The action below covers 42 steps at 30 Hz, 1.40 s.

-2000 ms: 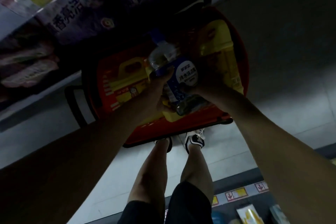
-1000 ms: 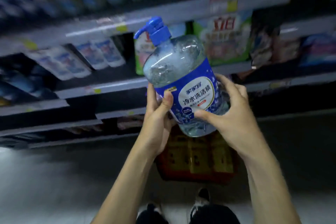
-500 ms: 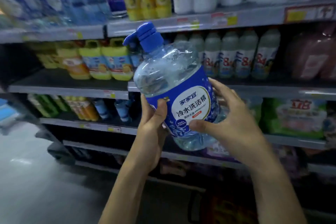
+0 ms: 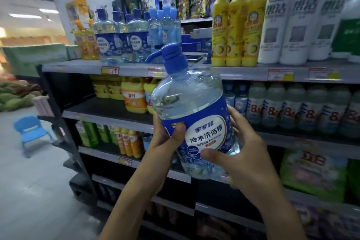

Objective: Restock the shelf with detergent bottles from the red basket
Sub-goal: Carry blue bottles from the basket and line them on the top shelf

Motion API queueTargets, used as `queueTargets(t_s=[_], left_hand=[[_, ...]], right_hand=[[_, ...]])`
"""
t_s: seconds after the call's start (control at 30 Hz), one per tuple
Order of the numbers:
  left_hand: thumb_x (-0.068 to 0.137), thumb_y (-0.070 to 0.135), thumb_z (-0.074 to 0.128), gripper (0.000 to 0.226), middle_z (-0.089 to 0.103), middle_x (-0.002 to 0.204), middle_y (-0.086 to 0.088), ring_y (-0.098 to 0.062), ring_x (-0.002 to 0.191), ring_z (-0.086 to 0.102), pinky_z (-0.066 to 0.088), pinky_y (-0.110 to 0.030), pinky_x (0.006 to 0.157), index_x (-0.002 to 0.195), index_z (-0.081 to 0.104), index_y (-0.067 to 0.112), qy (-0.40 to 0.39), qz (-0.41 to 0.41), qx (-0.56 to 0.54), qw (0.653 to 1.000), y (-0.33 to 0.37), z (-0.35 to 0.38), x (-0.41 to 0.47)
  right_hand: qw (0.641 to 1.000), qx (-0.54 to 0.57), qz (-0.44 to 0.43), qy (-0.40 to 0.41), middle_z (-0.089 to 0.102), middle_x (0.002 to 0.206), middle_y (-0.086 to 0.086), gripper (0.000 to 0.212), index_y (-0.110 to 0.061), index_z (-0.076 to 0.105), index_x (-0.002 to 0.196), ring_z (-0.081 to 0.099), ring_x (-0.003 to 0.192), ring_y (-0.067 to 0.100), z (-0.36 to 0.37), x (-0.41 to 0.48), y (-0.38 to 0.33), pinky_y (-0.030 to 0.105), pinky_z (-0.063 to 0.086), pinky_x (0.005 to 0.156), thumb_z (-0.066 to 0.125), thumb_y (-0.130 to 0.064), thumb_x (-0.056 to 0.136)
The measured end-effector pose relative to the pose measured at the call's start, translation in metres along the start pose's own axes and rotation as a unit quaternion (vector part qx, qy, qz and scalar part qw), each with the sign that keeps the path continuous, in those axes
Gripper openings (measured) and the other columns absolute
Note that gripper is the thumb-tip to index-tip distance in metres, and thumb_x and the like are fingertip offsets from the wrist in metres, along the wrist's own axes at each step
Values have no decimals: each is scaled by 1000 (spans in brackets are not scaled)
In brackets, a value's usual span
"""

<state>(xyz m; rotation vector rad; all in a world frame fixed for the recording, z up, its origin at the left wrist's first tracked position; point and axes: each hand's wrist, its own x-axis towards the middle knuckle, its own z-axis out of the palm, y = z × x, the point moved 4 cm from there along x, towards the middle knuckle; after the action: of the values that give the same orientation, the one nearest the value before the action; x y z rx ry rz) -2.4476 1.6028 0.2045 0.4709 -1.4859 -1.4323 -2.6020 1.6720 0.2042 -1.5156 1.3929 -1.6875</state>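
A large clear detergent bottle point(image 4: 194, 115) with a blue pump cap and a blue label is held in front of the shelving, tilted slightly left. My left hand point(image 4: 165, 142) grips its left side, thumb on the label. My right hand point(image 4: 239, 154) grips its lower right side, thumb across the label's bottom. Several matching blue-label bottles point(image 4: 120, 41) stand on the grey upper shelf point(image 4: 136, 67), up and to the left of the held one. The red basket is out of view.
Yellow bottles point(image 4: 237, 27) and white bottles point(image 4: 296, 21) stand on the upper shelf to the right. The shelf below holds yellow jugs point(image 4: 134, 95) and pale bottles point(image 4: 292, 107). A blue child's chair point(image 4: 29, 130) stands in the aisle at left.
The bottle came up out of the red basket on the floor to chest height. My view rose from the floor to the upper shelves, and the basket dropped out of sight.
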Motion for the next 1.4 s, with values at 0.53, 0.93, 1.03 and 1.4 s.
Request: queueTargets(t_s=[0.53,0.93,1.03,1.4], left_hand=[[76,39,66,74,66,129,8,-22,116,66,59,-35,85,143,35,43,29,44,78,996,38,-143,162],[78,27,77,79,72,119,6,-20,104,71,59,-28,71,145,36,30,43,159,22,986,67,-243,266],[67,47,81,92,70,123,4,-21,109,69,59,-29,77,145,35,28,2,177,5,984,73,-269,295],[77,40,78,82,65,129,5,-22,118,64,56,-32,86,144,32,30,-111,202,-23,973,82,-350,401]], right_hand=[[995,66,-42,-59,66,118,-31,116,-59,29,145,65,107,-6,128,197,35,34,59,89,94,-15,60],[988,-38,-152,7,60,124,-33,130,-61,19,147,61,103,-14,213,319,19,17,57,83,97,-27,48],[980,-47,-187,38,59,123,-33,128,-55,21,150,59,103,-18,236,344,20,8,53,77,96,-24,50],[966,-75,-212,132,58,131,-14,118,-29,24,156,57,101,-22,310,427,21,2,49,75,92,-12,62]])
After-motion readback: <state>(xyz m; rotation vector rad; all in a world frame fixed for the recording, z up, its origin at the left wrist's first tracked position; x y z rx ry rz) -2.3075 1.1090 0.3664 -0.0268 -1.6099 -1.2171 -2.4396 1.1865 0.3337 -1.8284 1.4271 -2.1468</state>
